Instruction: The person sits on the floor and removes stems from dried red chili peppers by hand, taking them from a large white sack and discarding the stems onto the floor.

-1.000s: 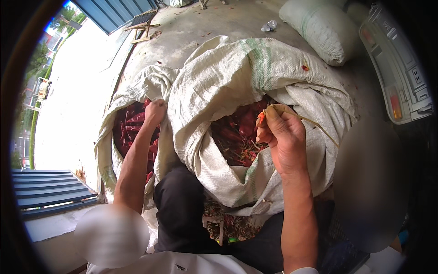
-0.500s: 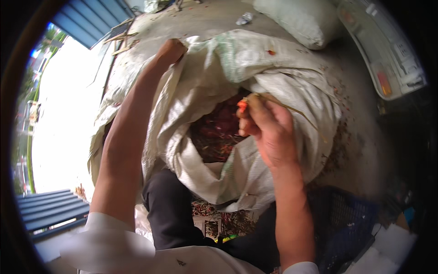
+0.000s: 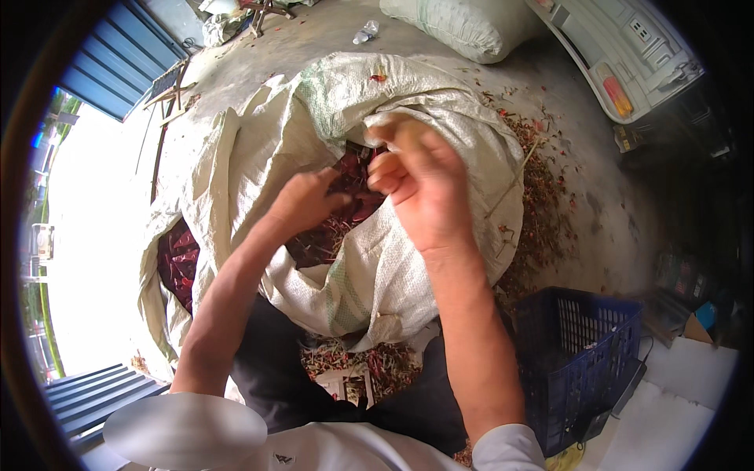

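Observation:
A large white woven sack stands before me with its rim rolled outward. Dark red dried chillies fill its opening. My left hand reaches over the left side of that opening, fingers apart just above the chillies, with nothing visible in it. Above the opening's right side, my right hand is raised with bent fingers. Motion smears its fingertips, so whether they hold anything is unclear. A thin pale stalk lies at the sack's right edge.
Scattered chilli bits cover the floor right of the sack. A blue plastic crate stands at the lower right. Farther off are a full white sack, a clear bottle and a pale vehicle panel with a tail light.
My left hand has left the sack's far-left rim and come down to the opening. The orange-red piece and stalk no longer show in my right hand. The view has shifted.

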Motion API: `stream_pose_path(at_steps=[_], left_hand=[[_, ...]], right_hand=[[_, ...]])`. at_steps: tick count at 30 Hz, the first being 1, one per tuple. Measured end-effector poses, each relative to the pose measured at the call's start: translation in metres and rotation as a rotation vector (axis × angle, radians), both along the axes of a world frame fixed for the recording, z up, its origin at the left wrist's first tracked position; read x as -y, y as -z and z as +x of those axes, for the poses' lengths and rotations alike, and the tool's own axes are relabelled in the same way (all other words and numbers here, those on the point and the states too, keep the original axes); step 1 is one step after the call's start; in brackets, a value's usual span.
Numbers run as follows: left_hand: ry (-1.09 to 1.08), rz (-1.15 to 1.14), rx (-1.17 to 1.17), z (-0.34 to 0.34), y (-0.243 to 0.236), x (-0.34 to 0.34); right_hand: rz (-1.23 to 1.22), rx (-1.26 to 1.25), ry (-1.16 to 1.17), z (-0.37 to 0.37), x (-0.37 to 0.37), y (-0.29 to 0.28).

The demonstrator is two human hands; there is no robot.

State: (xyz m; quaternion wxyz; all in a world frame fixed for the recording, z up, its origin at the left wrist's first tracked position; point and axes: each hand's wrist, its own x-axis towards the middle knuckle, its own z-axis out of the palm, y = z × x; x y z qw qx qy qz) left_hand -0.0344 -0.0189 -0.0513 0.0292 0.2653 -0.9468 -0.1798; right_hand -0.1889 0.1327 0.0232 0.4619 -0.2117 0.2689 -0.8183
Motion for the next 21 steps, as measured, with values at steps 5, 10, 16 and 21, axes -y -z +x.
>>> stream_pose_path(at_steps=[5, 10, 16, 21], left_hand=[[-0.069, 0.113, 0.05, 0.008, 0.015, -0.009], [-0.537, 0.984, -0.404, 0.033, -0.013, -0.007], [-0.754, 1.371, -0.967, 0.036, -0.025, -0.01], [-0.698, 1.457, -0.933, 0.027, -0.026, -0.013]], right_hand=[[0.47, -0.566, -0.046, 0.022, 0.004, 0.006], [0.686, -1.344, 0.148, 0.02, 0.009, 0.022], [0.733, -1.584, -0.039, 0.038, 0.013, 0.011], [0.494, -1.4, 0.167, 0.042, 0.029, 0.032]])
